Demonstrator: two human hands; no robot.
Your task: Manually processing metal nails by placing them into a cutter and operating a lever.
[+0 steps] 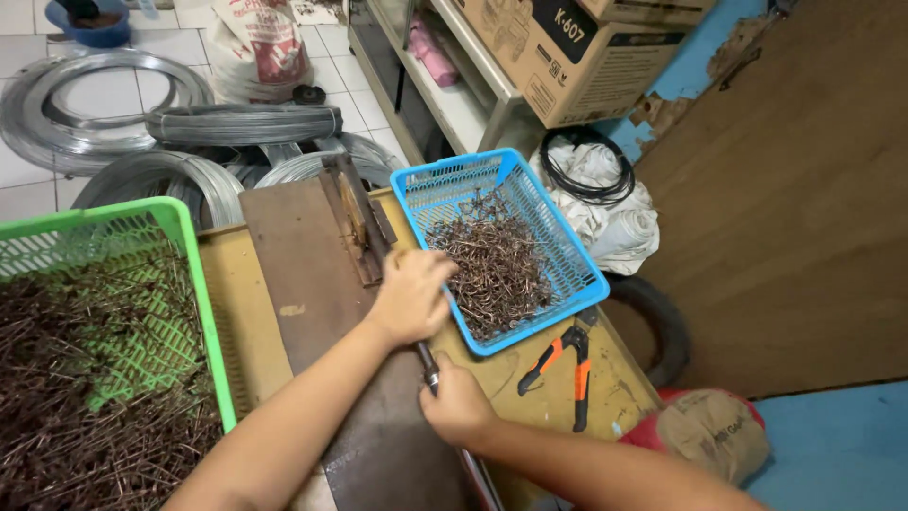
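Nearest the camera, two bare forearms enter from the bottom edge; both are cut off at the frame. The left hand (412,295) rests knuckles-up on the workbench (241,312) at the near left edge of the blue basket (567,254). Its fingers are curled under, so whether they grip anything cannot be told. The right hand (457,407) is closed around a thin dark rod (427,367) that runs between the two hands; the rod's far end is hidden under the left hand and its near end passes out of view below the right wrist.

Largest item: the green basket (194,274) at left, cut off by the frame, filled with dark wire pieces. A dark board (303,274) lies along the bench, carrying a small upright metal jig (355,222) at its far end. The blue basket holds a tangled heap of bent wire clips (492,270); individual shapes are hard to make out. Coils of grey wire (113,114) lie on the tiled floor beyond the bench. Orange-handled pliers (567,364) lie on the bench just beside the blue basket's near corner.
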